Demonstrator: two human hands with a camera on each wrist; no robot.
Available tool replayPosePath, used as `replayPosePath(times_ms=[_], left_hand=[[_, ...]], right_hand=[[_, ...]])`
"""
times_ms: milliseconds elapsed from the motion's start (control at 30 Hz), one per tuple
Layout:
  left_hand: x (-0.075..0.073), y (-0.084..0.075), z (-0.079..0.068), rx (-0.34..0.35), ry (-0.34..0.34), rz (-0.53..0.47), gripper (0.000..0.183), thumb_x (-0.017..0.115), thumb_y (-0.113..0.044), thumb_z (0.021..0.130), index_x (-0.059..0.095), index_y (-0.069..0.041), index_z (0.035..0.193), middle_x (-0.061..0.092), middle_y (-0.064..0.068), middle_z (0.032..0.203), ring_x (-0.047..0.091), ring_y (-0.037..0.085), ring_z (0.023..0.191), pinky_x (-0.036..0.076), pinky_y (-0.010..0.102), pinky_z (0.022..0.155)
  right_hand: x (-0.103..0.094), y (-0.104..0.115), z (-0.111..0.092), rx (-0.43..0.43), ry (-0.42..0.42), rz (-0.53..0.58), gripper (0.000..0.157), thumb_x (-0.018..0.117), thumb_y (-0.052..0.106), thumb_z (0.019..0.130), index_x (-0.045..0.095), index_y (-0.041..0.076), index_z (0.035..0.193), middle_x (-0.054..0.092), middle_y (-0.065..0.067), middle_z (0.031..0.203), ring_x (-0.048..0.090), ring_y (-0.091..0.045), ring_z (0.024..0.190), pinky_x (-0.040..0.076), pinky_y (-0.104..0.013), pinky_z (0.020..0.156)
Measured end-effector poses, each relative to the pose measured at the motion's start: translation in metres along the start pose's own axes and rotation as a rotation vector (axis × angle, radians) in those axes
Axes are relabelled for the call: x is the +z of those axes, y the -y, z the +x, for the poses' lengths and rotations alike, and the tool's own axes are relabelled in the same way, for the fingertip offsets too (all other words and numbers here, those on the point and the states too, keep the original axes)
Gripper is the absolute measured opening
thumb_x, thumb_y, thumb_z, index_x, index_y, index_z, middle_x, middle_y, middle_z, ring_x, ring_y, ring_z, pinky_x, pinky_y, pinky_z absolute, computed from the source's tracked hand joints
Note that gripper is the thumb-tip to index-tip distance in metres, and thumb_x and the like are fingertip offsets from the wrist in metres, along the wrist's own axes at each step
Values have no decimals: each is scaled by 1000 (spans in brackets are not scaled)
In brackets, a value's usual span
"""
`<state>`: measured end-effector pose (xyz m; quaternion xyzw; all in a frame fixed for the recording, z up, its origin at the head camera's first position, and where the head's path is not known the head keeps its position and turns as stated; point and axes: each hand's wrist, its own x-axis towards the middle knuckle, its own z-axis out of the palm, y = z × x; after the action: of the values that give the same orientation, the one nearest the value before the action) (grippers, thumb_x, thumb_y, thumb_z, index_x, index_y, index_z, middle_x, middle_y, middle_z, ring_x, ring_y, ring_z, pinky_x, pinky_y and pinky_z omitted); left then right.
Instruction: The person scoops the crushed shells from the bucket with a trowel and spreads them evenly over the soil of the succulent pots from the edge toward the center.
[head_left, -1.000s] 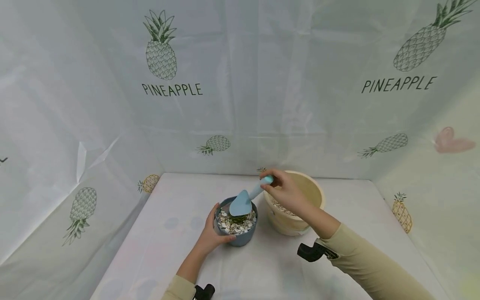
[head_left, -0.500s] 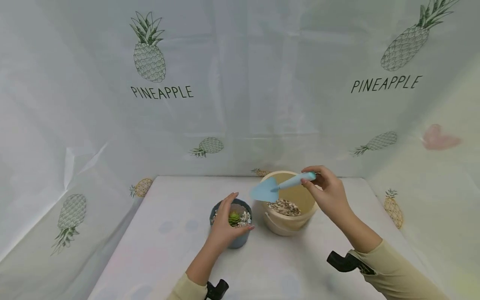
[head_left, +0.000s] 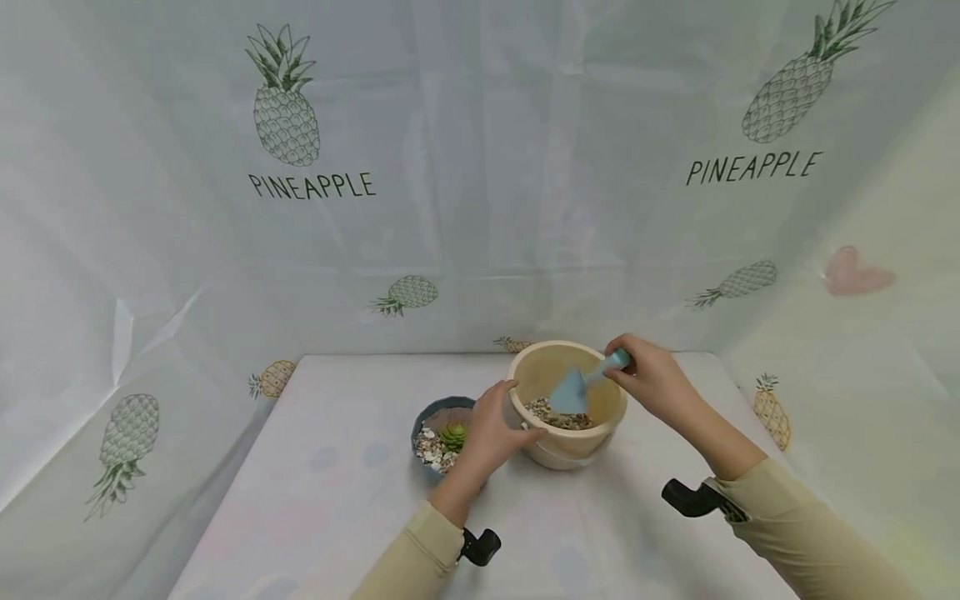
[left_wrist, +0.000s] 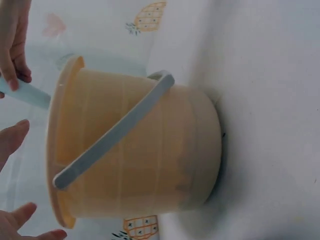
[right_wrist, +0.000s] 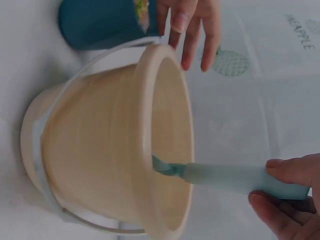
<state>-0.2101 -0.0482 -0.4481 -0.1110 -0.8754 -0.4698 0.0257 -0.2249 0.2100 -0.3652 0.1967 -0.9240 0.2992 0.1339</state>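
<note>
- Sheet w/ pineapple prints (head_left: 495,233) is hanging behind; tabletop (head_left: 330,500) is spreading out in front.
- Bucket (right_wrist: 95,150), cream, is standing upright on the tabletop, R of the pot (right_wrist: 95,25); vs. 1 s ago, work seems to be shifting from pot to bucket.
- Pot, blue, is sitting upright just L of the bucket, partly hidden by the L arm in head view; no hand is holding it any more.
- Trowel (head_left: 570,392), lt. blue, is slanting down-left inside the bucket; blade's no longer hovering over the pot, so pouring there is apparently pausing.
- L hand (head_left: 491,429) is now reaching to the bucket's L rim; fingers are spreading, thumb well apart, pinching nothing. L wrist view is showing a gap, but can't tell re: contact for sure.
- R hand (head_left: 652,375) is pinching the trowel's grip end btw thumb & fingers, near the bucket's R rim.
- Succulent (head_left: 452,435), green, is showing in the pot, now that the blade isn't covering it.
- Gravel (head_left: 558,420) is lying in the bucket, partly behind the blade; can't tell if they're touching.
- Pebbles (head_left: 431,450), mostly white, are lying beside the succulent.
</note>
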Motion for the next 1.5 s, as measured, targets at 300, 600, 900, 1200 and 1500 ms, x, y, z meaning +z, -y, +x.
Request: replayPosePath(times_ms=[300,600,900,1200,1500], left_hand=[[13,11,7,-77,-14,-33,90,87,-35,74,40,-11,148,32,13,154,26,37,141,31,61,107],[16,12,7,-90,-23,-33,85,87,-37,73,47,-10,142,33,12,154,28,37,140,32,61,106],[16,10,7,-87,-34,-33,83,88,-35,71,50,-9,140,33,10,154,28,37,140,33,62,104],[19,11,9,-82,-31,-38,81,88,-36,72,51,-12,140,33,8,155,28,35,140,34,61,104],[18,13,8,-85,-47,-29,79,88,-36,72,52,-15,139,34,7,155,28,34,140,34,62,104]], right_hand=[[12,-15,13,25,231,-28,25,72,-1,85,60,0,107,65,-12,93,64,-24,80,54,-36,64],[23,-22,8,24,271,71,22,74,-2,83,59,5,98,62,-4,86,58,-16,73,50,-30,60],[45,-29,-5,49,151,171,21,75,-1,82,60,3,96,62,-3,82,55,-15,70,49,-28,57],[65,-29,-11,151,44,284,18,73,-1,85,60,1,96,63,-6,83,59,-17,71,51,-25,57],[67,-30,-16,221,-37,375,20,73,2,86,58,-2,100,67,-15,96,67,-23,81,56,-25,65]])
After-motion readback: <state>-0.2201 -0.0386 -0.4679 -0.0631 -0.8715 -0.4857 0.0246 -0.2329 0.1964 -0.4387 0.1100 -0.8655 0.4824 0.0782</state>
